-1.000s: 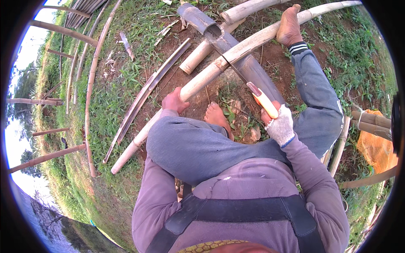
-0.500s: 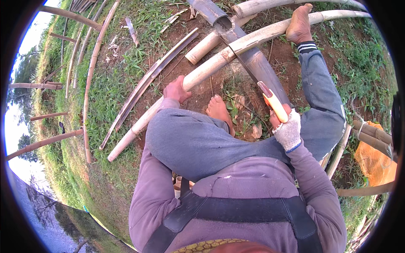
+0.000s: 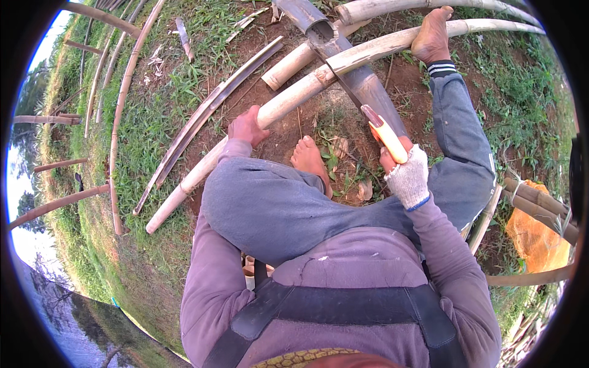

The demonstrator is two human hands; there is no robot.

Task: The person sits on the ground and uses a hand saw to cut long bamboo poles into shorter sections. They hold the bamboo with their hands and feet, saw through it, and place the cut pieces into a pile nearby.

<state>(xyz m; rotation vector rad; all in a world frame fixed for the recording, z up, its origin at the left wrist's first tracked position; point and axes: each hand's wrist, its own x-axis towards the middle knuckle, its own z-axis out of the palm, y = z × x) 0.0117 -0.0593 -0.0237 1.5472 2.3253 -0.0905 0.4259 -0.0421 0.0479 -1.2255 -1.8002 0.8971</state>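
I sit on the ground with one knee bent and one leg stretched out. My left hand [image 3: 247,127] grips a long pale bamboo pole [image 3: 319,80] that runs from lower left to upper right, with my right foot [image 3: 432,37] resting on its far part. My right hand [image 3: 405,173], in a white knit glove, holds the pale wooden handle of a big knife [image 3: 385,132]. Its dark blade [image 3: 368,92] points up toward the pole. My bare left foot [image 3: 308,158] lies just below the pole.
A split bamboo strip [image 3: 208,113] lies left of the pole on grass. Short bamboo pieces [image 3: 288,64] and a hollow section [image 3: 307,15] lie at the top. Thin poles [image 3: 116,110] curve along the left. An orange sack [image 3: 534,236] and bundled sticks [image 3: 540,202] sit at right.
The view has shifted slightly. My right hand with the knife has stayed close to the pole, and my left hand keeps its grip.
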